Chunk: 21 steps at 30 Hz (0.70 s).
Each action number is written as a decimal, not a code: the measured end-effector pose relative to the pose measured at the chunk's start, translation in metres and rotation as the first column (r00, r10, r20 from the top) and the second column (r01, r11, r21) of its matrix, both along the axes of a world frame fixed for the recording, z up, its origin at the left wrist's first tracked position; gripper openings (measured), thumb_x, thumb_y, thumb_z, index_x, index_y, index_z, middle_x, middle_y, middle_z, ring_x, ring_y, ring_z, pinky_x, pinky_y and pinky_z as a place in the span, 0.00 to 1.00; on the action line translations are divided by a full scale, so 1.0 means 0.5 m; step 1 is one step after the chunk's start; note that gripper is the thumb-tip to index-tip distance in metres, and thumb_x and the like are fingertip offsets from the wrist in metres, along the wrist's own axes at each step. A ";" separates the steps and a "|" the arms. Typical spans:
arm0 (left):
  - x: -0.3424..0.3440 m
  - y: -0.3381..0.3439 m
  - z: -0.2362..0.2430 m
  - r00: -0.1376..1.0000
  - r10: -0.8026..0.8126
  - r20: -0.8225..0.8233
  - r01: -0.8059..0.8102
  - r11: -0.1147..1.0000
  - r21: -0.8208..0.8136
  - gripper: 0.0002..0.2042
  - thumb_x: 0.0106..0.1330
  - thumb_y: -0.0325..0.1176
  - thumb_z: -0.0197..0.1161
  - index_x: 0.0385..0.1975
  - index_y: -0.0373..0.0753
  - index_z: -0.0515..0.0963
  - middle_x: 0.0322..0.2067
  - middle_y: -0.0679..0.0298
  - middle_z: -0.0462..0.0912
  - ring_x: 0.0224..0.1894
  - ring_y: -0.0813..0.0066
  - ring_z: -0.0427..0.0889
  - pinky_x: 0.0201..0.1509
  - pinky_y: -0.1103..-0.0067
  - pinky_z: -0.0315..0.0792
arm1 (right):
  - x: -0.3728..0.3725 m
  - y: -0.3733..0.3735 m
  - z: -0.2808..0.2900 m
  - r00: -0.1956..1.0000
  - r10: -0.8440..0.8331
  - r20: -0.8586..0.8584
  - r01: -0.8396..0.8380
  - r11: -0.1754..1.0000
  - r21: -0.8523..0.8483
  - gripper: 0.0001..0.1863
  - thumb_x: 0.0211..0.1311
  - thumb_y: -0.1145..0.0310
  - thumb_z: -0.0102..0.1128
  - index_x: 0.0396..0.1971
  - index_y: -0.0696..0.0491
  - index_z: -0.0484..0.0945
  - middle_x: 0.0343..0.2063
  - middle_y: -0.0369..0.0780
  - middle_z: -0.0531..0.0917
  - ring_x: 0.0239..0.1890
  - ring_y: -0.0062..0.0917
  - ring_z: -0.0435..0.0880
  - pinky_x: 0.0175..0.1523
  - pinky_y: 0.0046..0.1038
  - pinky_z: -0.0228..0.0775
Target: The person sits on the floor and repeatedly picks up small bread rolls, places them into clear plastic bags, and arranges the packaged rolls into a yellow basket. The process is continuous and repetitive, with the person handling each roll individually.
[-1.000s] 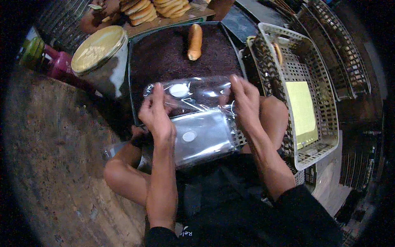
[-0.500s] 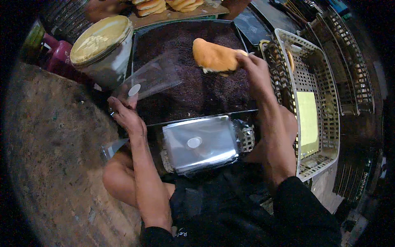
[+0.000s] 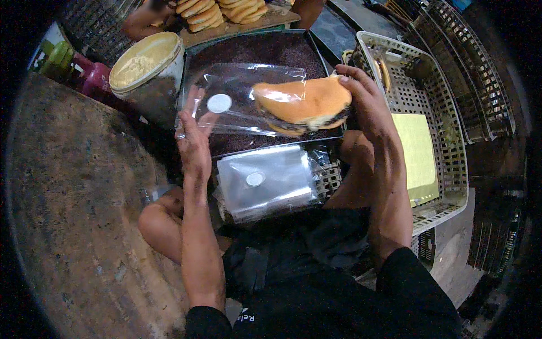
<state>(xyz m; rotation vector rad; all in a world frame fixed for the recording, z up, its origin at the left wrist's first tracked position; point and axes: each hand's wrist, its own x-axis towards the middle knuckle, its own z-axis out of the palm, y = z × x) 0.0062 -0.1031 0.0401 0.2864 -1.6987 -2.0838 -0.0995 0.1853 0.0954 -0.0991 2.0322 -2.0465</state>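
A clear plastic bag (image 3: 237,85) with a round white label is held up at its left end by my left hand (image 3: 195,144), thumb and fingers closed around it. My right hand (image 3: 368,101) pinches the right end of a long, split bread roll (image 3: 330,97) with pale cream and a dark filling along its lower edge. The roll's left part sits inside the bag's mouth; its right part is outside. Both are above a tray (image 3: 195,62) of dark brown sprinkles. A stack of clear bags (image 3: 237,189), the top one labelled, lies between my arms.
A tub of pale cream (image 3: 149,65) stands left of the tray. Beyond it, bread rolls (image 3: 203,14) lie on a board (image 3: 243,29) near another person's arm (image 3: 141,24). At right, a white plastic crate (image 3: 451,186) holds a yellow sheet (image 3: 415,158) and bread.
My hands have come closer together. The bread roll has moved down and its left part is now in the bag, which my left hand has brought to the right.
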 end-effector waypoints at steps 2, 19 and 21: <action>0.001 0.034 0.016 0.994 -0.109 -0.031 0.109 0.994 -0.005 0.41 0.71 0.66 0.34 0.74 0.41 0.44 0.63 0.45 0.66 0.58 0.56 0.76 0.64 0.63 0.69 | 0.021 -0.019 -0.008 1.000 -0.001 -0.024 0.001 1.000 0.016 0.26 0.63 0.59 0.60 0.59 0.55 0.71 0.49 0.43 0.79 0.54 0.27 0.75 0.61 0.27 0.64; 0.041 0.077 -0.147 0.928 0.025 -0.372 0.347 0.302 0.888 0.51 0.51 0.78 0.53 0.66 0.39 0.64 0.61 0.55 0.73 0.58 0.58 0.75 0.63 0.64 0.71 | 0.147 -0.233 -0.037 0.344 0.385 -0.856 0.189 0.865 0.465 0.15 0.51 0.69 0.62 0.39 0.57 0.76 0.55 0.44 0.73 0.63 0.43 0.66 0.68 0.52 0.57; 0.006 0.137 -0.150 0.996 -0.014 -0.089 0.090 0.222 0.971 0.57 0.45 0.83 0.49 0.66 0.38 0.63 0.60 0.54 0.73 0.55 0.55 0.77 0.57 0.61 0.76 | 0.125 -0.182 -0.027 0.324 0.466 -0.824 0.257 0.794 0.550 0.16 0.52 0.70 0.57 0.41 0.58 0.76 0.55 0.45 0.72 0.62 0.45 0.67 0.68 0.50 0.58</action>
